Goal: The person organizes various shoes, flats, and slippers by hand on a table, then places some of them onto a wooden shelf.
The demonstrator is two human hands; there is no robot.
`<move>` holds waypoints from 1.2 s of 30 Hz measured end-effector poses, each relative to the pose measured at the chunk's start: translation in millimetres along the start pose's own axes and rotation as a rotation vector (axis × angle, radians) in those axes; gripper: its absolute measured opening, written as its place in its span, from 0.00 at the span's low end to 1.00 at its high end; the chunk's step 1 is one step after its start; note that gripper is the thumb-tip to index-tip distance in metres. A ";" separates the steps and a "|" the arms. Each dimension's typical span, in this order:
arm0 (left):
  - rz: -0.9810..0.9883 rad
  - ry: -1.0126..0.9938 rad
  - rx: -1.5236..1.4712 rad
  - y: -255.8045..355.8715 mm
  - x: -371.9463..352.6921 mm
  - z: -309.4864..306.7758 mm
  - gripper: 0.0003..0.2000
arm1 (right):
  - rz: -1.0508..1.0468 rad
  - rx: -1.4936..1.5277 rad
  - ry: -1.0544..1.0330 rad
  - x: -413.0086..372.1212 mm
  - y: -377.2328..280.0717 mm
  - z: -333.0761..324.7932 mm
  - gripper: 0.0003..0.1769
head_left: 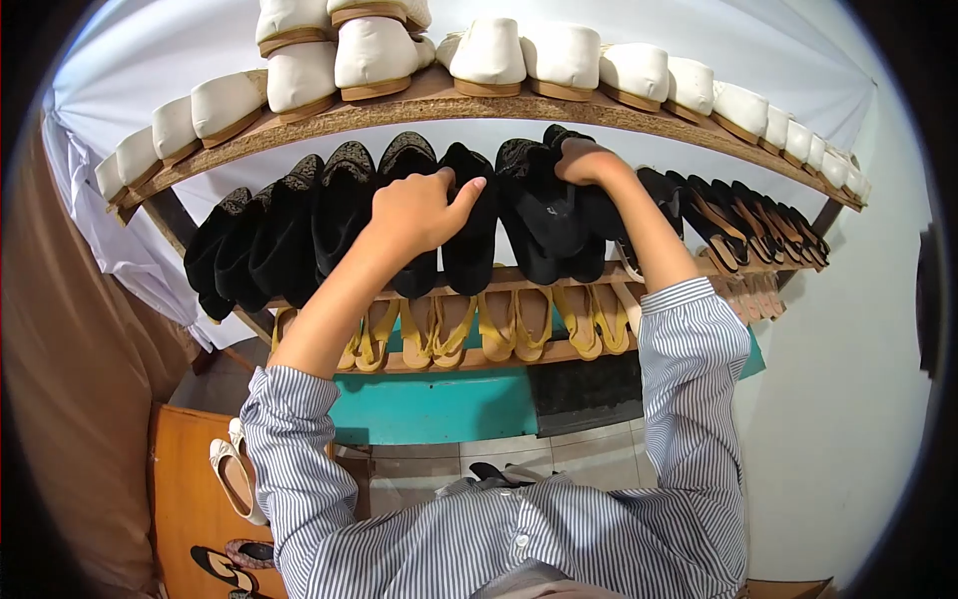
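Observation:
A row of black slip-on shoes, some with gold-patterned ends, stands on the middle shelf. My left hand is closed at the upper part of a black shoe near the row's centre, its thumb along the top; the fingertips are partly hidden behind it. To the right, my right hand grips the upper end of another black shoe, fingers curled over it. That shoe leans against a neighbouring patterned black shoe, and they overlap.
White shoes line the top shelf, whose edge runs just above my hands. Yellow-strapped sandals sit below, and black open shoes stand at right. More shoes lie on an orange wooden surface at lower left.

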State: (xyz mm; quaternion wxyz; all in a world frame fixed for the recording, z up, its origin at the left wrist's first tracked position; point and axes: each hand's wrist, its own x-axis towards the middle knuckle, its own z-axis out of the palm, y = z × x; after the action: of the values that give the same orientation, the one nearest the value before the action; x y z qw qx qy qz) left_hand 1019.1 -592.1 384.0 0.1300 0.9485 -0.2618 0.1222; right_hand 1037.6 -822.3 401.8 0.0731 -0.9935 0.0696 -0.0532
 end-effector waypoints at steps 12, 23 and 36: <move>0.182 0.260 0.019 -22.8 33.4 3.5 0.23 | -0.131 -0.018 -0.087 0.4 4.8 1.1 0.20; 0.174 0.200 0.090 -17.0 -2.6 10.8 0.17 | -0.011 -0.064 -0.093 -4.9 -22.6 19.2 0.26; 0.161 0.342 0.184 -23.8 -7.5 12.0 0.23 | -0.090 0.052 0.029 -18.6 -6.9 -2.0 0.33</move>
State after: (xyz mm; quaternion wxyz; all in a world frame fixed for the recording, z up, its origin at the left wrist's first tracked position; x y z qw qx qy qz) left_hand 1027.4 -572.6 366.2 0.0752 0.8978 -0.2987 0.3147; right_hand 1019.9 -813.0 403.1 0.0956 -0.9925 0.0246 -0.0728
